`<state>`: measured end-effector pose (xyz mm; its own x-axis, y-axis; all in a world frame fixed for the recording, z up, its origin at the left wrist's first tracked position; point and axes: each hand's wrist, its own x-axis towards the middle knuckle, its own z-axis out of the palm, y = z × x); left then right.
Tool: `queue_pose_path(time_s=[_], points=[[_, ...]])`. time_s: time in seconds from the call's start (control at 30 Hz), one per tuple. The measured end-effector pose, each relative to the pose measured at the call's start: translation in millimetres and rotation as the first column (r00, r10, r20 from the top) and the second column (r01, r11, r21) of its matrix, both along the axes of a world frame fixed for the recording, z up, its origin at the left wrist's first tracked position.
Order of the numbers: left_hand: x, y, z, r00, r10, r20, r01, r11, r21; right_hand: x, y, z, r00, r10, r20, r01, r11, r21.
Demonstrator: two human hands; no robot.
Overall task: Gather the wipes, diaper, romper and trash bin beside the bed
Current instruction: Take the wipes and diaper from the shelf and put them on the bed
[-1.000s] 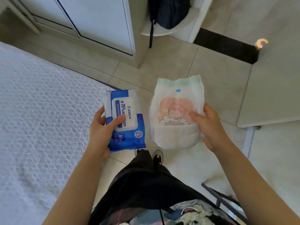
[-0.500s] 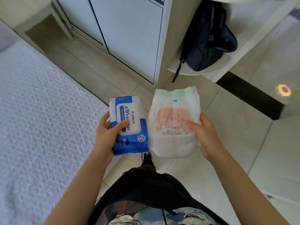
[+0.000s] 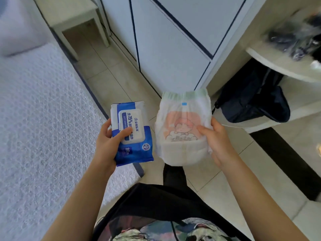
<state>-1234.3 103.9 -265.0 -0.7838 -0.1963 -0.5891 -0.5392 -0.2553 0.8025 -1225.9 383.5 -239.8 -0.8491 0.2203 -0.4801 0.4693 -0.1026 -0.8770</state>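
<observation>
The pack of wipes (image 3: 132,132) is held in the left hand (image 3: 108,145), thumb laid across its lid and fingers (image 3: 106,125) wrapped round its far edge; the diaper (image 3: 184,129) is clamped in the right hand (image 3: 219,141), thumb on the printed front. Neither grip has altered over the last second, and the two items are kept side by side, just apart, above the floor (image 3: 121,73).

What has changed is the view: it has swung, so that the bed (image 3: 43,119) now fills the left side with its corner just below the wipes, and the cabinet doors (image 3: 173,49) and a dark bag (image 3: 253,100) on a low shelf have been brought closer to centre. From this it may be judged that the bed is being turned toward and that two of the four items are ready to be set down by it.

Neither the romper nor the trash bin can be seen. The far fingers of the right hand are hidden behind the diaper. The objects on the upper shelf (image 3: 298,37) at top right are blurred, possibly dark things in clear plastic. The lower frame is taken up by the person's own clothing.
</observation>
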Motion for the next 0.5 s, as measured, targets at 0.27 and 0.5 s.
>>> queue_pose_path(time_s=[0.27, 0.5], points=[[-65.1, 20.1, 8.5, 0.955, 0.296, -0.033, -0.294, 0.954, 0.06, -141.1, 10.9, 9.7, 0.962, 0.275, -0.007, -0.275, 0.962, 0.004], [-96.5, -0.2, 4.5, 0.857, 0.514, -0.026, -0.513, 0.857, 0.036, -234.8, -39.6, 7.1, 0.876, 0.481, -0.008, -0.481, 0.875, -0.047]])
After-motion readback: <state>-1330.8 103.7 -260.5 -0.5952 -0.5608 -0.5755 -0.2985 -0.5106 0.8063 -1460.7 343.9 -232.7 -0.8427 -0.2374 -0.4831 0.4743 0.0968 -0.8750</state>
